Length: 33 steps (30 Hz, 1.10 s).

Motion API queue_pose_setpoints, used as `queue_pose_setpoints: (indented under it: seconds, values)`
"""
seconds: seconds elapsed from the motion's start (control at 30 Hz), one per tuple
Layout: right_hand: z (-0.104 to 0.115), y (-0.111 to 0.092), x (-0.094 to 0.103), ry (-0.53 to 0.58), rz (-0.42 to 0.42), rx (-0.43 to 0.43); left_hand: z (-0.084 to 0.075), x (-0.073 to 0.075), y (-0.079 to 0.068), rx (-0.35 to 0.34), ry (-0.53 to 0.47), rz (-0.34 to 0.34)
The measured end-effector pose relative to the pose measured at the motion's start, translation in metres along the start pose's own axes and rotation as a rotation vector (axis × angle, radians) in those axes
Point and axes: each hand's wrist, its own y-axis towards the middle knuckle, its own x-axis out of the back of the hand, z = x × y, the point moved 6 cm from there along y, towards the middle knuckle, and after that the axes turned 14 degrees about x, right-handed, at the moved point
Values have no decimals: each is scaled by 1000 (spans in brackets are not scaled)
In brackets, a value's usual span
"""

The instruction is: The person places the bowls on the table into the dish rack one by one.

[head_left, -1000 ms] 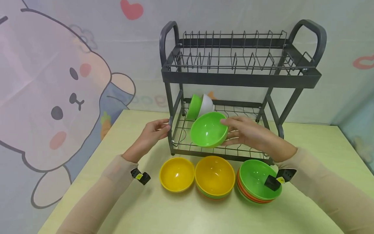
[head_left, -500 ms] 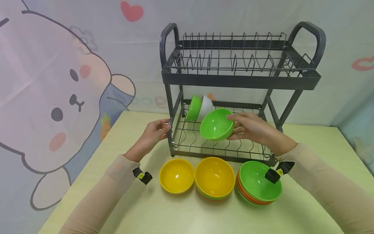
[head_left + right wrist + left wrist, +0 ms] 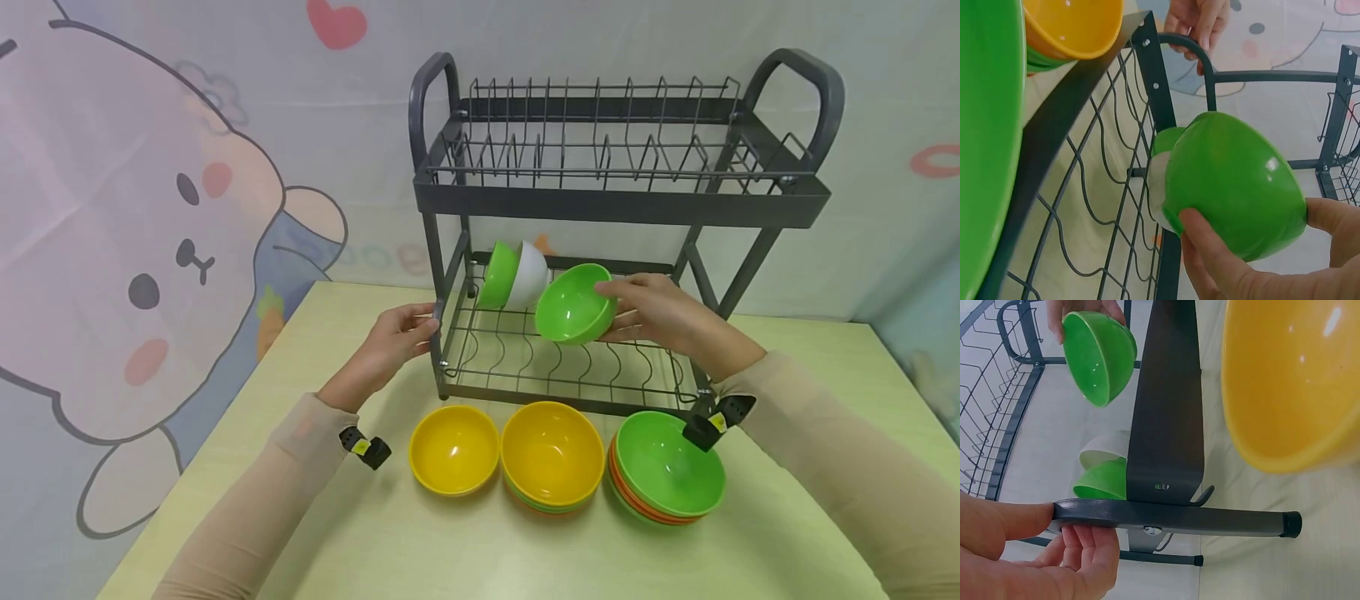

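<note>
My right hand pinches a green bowl by its right side, thumb at the rim and fingers beneath. The bowl is tilted with its inside toward me, over the lower shelf of the dark dish rack. Behind it to the left, a green bowl and a white bowl stand on edge in that shelf, side by side. My left hand grips the rack's left front upright; in the left wrist view its thumb and fingers close around the frame from both sides.
In front of the rack stand a yellow bowl, a stack topped by a larger yellow bowl, and a stack with a green bowl above orange ones. The rack's upper tier overhangs the lower shelf. A printed cloth hangs behind.
My right hand has carried the green bowl rightward and slightly up, away from the two bowls on the shelf. The left hand keeps its place on the rack.
</note>
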Motion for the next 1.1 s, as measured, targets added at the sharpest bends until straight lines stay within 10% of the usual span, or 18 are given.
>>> queue_pose_setpoints:
  seconds: [1.1]
  values:
    - [-7,47,15,-246,-113,69,0,0,1,-7,14,-4]
